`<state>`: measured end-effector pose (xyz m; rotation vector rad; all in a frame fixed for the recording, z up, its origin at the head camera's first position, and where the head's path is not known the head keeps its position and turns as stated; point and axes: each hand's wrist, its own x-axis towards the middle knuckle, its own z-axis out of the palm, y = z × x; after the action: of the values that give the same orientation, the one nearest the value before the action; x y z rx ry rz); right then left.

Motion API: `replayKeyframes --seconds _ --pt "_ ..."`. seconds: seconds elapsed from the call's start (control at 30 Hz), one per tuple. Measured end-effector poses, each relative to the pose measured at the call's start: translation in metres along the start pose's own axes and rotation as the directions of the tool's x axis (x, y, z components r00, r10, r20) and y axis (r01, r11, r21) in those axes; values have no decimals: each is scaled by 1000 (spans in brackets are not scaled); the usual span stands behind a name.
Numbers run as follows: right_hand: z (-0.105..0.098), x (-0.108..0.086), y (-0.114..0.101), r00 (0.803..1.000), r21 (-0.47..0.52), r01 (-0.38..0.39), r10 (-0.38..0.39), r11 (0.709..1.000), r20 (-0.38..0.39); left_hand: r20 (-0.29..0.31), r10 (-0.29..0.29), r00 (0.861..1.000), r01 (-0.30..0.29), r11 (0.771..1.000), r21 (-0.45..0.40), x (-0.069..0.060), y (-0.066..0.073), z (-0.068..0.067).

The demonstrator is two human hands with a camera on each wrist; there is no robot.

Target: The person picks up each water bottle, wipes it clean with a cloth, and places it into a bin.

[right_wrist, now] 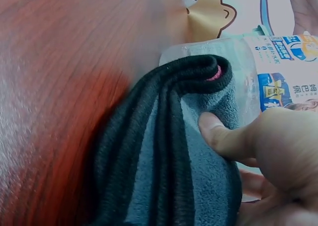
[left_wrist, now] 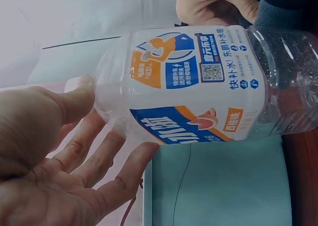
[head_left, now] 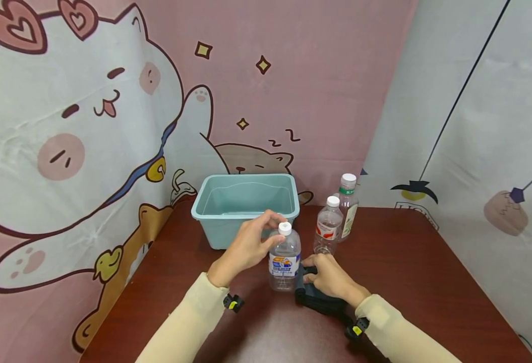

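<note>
Steadying a clear plastic, blue-labelled bottle (head_left: 284, 265) on the reddish-brown table (head_left: 411, 267), likely against tipping, my left hand (head_left: 249, 245) curls round its neck; beside it, my right hand (head_left: 333, 278) pinches folded grey, black-edged cloth (right_wrist: 211, 181).

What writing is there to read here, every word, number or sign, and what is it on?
"西柚味": large bottle's label
"1L": same label
"快补水! 东鹏补水啦": same label
"Z Z": wall hanging, above the sleeping animal
Too small or blurred: the large bottle's finest print, and the labels on the red-marked bottle and green-collared bottle.
</note>
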<state>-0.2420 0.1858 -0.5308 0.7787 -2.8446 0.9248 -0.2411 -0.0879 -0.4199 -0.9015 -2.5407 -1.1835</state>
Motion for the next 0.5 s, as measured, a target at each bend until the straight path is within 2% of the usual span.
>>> replayKeyframes --seconds 0.2,0.5 --pt "-1 -5 1 999 57 5 -3 998 -42 10 -5 1000 6 1000 -21 -1 1 1" --pt "-12 -5 -7 990 156 -14 35 988 -134 3 -11 1000 11 1000 -11 0 1 0"
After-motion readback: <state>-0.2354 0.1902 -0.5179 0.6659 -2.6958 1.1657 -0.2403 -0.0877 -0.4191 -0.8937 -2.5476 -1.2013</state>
